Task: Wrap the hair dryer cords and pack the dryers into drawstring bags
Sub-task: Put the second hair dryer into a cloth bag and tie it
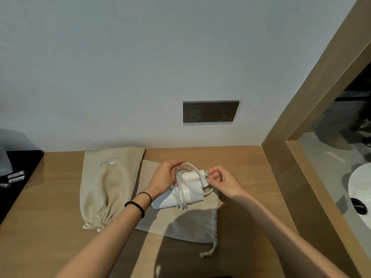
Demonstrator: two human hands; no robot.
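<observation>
Stuffed bag (104,187) beside dryer (163,201) and cord (193,167)

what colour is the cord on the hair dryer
The cord is white, like the hair dryer it wraps; head view shows it best.

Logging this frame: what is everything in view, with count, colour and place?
counter: one, wooden
bulging drawstring bag: one, beige, drawn closed, left on the counter
flat drawstring bag: one, beige, mid-counter
hair dryer: one, white, held over the flat bag
cord: one, white, looped round the dryer
plug: one, white, at the cord's end
wall sockets: two, dark grey, on the wall
sink: one, white, far right
hair ties: two, black, left wrist
left hand: grips dryer and cord
right hand: pinches the cord near the plug
</observation>
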